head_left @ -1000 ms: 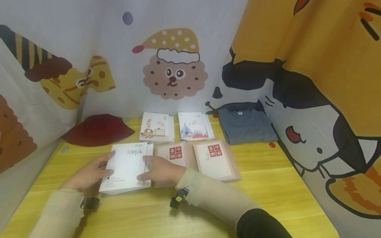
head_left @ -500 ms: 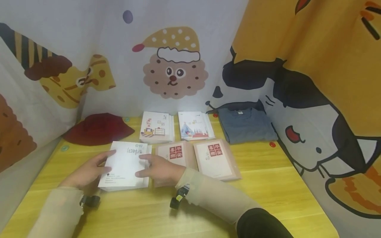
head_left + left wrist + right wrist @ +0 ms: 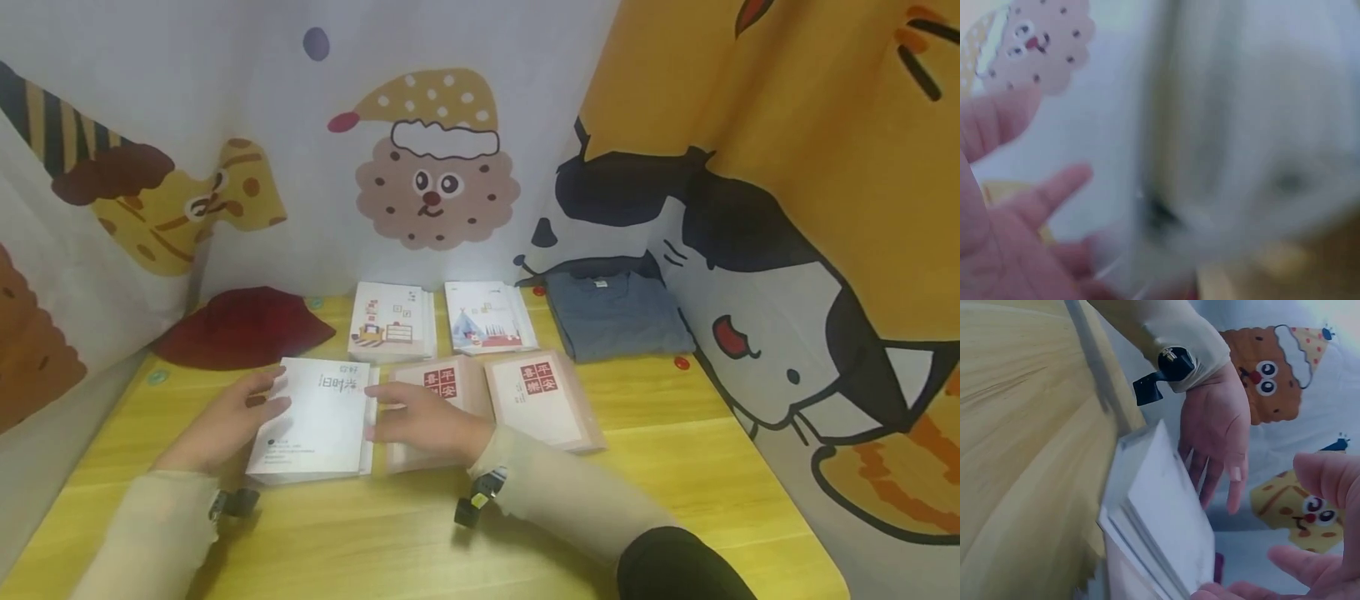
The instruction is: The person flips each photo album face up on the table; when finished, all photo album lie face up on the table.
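Note:
A stack of white books (image 3: 311, 425) with Chinese lettering lies at the front left of the table. My left hand (image 3: 228, 421) is at its left side with fingers loosely extended; in the right wrist view this left hand (image 3: 1216, 422) shows straight fingers, not gripping. On the other side my right hand (image 3: 431, 425) has thumb and forefinger spread by the stack's right edge. The right wrist view shows the stack (image 3: 1163, 506) edge-on, and the right fingers (image 3: 1310, 565) partly cut off by the frame. Whether fingertips touch the books cannot be made out.
Two pinkish-beige books (image 3: 540, 404) (image 3: 438, 450) with red characters lie right of the stack. Behind are illustrated white book piles (image 3: 386, 325) (image 3: 483, 321), a dark red hat (image 3: 243, 329) and a folded grey-blue shirt (image 3: 618, 317). Printed curtains (image 3: 285, 100) surround the table (image 3: 390, 533).
The white stack came slightly nearer and settled on the table. Both hands have loosened: the right has drawn back to the right, and the left fingers have lifted from the cover.

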The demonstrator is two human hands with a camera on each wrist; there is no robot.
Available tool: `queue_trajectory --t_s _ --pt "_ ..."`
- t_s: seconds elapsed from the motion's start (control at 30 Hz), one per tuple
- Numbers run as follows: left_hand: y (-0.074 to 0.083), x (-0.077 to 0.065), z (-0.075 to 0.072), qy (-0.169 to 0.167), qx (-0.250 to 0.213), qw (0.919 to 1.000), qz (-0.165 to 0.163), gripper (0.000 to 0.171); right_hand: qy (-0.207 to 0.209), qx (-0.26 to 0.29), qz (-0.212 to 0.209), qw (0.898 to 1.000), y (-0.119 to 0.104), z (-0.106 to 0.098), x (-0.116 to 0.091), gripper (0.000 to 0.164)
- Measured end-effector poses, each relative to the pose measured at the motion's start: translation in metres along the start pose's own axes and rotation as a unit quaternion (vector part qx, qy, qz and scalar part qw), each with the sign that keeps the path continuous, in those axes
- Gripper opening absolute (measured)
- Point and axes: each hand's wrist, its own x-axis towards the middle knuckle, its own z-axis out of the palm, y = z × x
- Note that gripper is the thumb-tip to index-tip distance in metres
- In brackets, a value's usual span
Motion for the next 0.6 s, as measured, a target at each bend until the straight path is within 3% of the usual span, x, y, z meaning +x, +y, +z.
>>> queue_trajectory --t_s 0.13,0.27,0.47,0.6 --pt "0.026 -0.004 0.004 0.041 -0.001 0.999 0.017 0.078 0.012 -0.01 -0.016 1.0 0.001 -0.016 -0.016 0.069" --pt "0.052 -0.007 0.019 0.052 -0.011 0.9975 0.046 0.069 0.048 -0.016 -0.012 0.999 0.005 -0.031 -0.028 0.065" --pt "0.076 -0.005 0.047 0.028 -0.045 0.9941 0.094 0.057 0.095 0.004 -0.01 0.995 0.016 -0.05 -0.044 0.062" --pt "0.083 -0.001 0.068 -0.019 -0.075 0.9931 0.089 0.058 0.109 -0.018 -0.007 0.994 0.026 -0.058 -0.053 0.066"
